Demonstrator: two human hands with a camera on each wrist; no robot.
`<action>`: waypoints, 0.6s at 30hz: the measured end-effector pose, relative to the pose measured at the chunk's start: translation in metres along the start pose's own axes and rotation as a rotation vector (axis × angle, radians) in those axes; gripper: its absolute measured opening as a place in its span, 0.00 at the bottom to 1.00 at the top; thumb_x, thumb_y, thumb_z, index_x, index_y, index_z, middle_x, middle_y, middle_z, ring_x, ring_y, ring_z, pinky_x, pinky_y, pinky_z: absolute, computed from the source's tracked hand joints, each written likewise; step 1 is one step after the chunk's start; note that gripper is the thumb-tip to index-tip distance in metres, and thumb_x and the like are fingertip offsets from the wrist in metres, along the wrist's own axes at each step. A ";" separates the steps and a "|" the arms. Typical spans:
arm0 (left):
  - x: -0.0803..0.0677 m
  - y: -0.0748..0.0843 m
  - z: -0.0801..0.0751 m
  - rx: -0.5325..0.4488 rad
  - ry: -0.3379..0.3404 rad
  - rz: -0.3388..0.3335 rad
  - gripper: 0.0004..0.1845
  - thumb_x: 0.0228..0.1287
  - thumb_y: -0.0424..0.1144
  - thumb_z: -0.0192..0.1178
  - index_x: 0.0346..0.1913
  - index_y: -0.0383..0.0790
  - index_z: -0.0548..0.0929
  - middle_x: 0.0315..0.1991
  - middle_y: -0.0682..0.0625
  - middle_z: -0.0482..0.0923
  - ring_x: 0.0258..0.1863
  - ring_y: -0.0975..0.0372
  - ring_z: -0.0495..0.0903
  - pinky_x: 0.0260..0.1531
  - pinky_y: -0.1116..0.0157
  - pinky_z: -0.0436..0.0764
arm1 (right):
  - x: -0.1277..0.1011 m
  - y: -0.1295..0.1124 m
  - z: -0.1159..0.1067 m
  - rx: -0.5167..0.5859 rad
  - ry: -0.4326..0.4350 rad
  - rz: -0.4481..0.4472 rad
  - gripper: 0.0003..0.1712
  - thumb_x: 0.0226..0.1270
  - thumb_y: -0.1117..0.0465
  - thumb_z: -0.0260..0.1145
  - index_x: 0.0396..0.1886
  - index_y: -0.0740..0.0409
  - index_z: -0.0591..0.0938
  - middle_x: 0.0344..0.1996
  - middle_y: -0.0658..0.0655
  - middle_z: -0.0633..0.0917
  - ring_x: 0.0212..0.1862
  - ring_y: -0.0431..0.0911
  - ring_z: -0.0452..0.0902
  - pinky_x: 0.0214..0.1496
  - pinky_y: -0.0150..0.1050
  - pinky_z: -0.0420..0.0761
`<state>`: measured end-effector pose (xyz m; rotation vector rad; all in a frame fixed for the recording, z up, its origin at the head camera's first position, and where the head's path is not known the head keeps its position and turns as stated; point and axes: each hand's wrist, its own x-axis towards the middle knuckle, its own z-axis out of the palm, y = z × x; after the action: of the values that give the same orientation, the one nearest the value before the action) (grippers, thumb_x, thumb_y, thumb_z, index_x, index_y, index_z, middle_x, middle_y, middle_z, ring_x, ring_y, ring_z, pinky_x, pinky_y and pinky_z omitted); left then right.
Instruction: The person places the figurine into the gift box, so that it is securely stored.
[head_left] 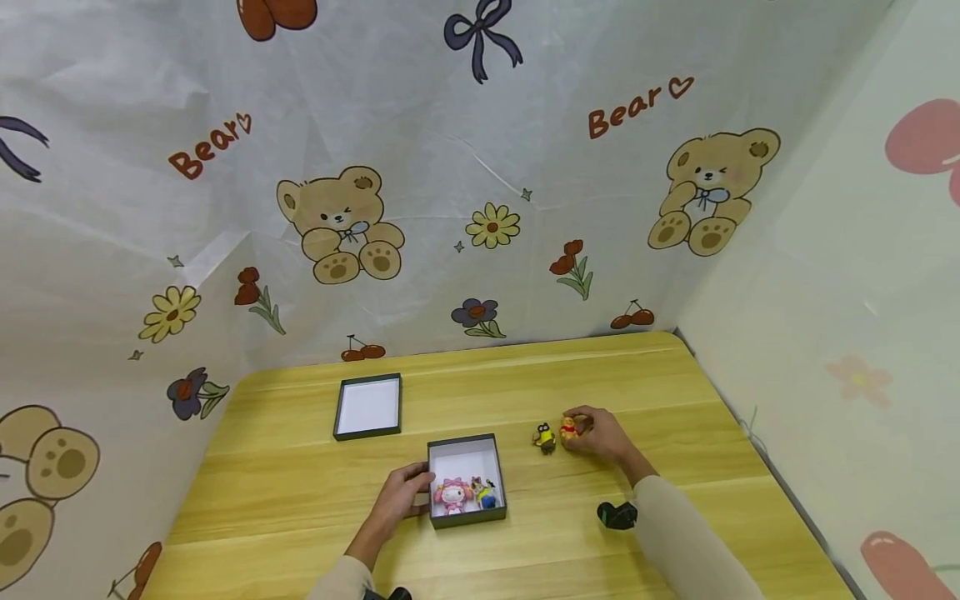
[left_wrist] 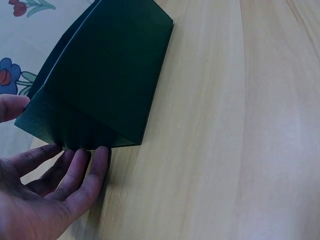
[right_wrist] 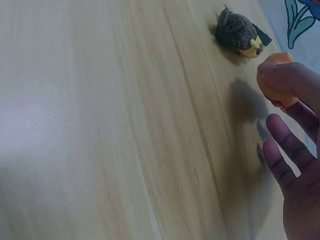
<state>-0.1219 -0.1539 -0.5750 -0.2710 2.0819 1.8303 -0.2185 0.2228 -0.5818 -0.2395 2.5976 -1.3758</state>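
Note:
A dark green open box [head_left: 501, 475] with a white inside sits near the table's front; a pink figure [head_left: 452, 495] and a small yellow-and-blue figure [head_left: 485, 492] lie in it. My left hand [head_left: 401, 493] rests against the box's left wall [left_wrist: 100, 85], straight fingers [left_wrist: 85, 175] touching its bottom edge and the thumb by its corner. To the right, my right hand [head_left: 596, 435] pinches a small orange-and-red figure [head_left: 569, 430] [right_wrist: 280, 82] just above the wood. A dark yellow-faced figure [head_left: 545, 437] [right_wrist: 239, 34] stands right beside it on the table.
The box lid [head_left: 368, 407] lies open side up behind and left of the box. The wooden table [head_left: 675, 392] is walled by a bear-printed cloth [head_left: 450, 208] at back, left and right. A black wrist camera [head_left: 617, 515] sits on my right forearm.

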 end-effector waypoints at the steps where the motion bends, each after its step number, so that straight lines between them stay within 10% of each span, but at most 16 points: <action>1: 0.000 0.000 0.000 0.002 0.001 -0.001 0.31 0.70 0.43 0.54 0.65 0.20 0.64 0.53 0.33 0.75 0.47 0.54 0.78 0.42 0.56 0.83 | -0.001 -0.002 0.000 0.006 0.003 -0.001 0.27 0.47 0.67 0.78 0.50 0.65 0.81 0.32 0.57 0.80 0.36 0.49 0.74 0.35 0.37 0.76; 18: 0.000 -0.001 0.001 0.020 0.006 -0.004 0.31 0.71 0.42 0.53 0.66 0.20 0.63 0.55 0.31 0.74 0.48 0.52 0.78 0.43 0.56 0.83 | -0.012 -0.026 0.010 0.069 0.017 -0.117 0.26 0.51 0.66 0.76 0.51 0.64 0.81 0.42 0.59 0.80 0.41 0.50 0.76 0.40 0.40 0.79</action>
<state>-0.1220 -0.1529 -0.5760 -0.2759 2.1011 1.8077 -0.2026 0.2033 -0.5648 -0.3762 2.5811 -1.5099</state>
